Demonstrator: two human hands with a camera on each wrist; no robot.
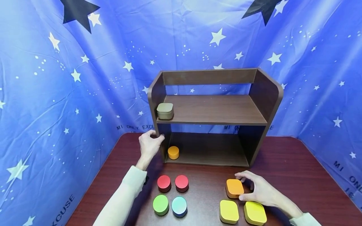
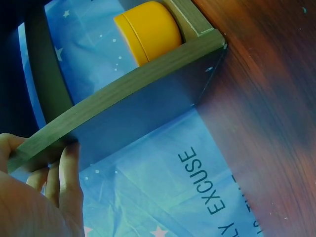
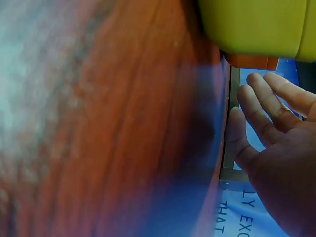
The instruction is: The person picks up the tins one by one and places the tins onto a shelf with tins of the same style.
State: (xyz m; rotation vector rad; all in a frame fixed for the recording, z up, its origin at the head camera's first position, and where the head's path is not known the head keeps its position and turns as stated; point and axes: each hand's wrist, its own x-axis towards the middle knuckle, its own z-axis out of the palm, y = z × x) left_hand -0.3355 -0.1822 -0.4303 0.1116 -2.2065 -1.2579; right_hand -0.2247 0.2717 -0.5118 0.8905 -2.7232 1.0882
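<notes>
Head view: the dark brown, wood-grained two-tier shelf (image 1: 209, 110) fills the centre, on a glossy reddish-brown desk (image 1: 203, 188) before creased blue star-printed fabric (image 1: 181, 40). Between 7 and 8 o'clock, the left hand (image 1: 150, 145) grips its side panel. Between 4 and 5 o'clock, the right hand (image 1: 260, 191) is partly open, thumb and fingers spread about one orange rounded-square metallic tin (image 1: 234, 187) on the desk; I cannot tell whether they touch it. From that tin, two yellow rounded-square tins (image 1: 229, 211) lie near 6 and 5 o'clock. Towards 6 o'clock of the view stand four smooth round tins: two red ones (image 1: 164, 183), one green (image 1: 160, 204), one blue (image 1: 179, 206). The shelf holds one dull-gold square tin (image 1: 165, 110) above and one amber round tin (image 1: 173, 152) below.

Left wrist view: at 8 o'clock, thumb and fingers straddle the flat panel; the amber tin sits at 12.

Right wrist view: at 3 o'clock, the fingers are loosely bent; an orange edge shows at 2, beneath a yellow tin.
</notes>
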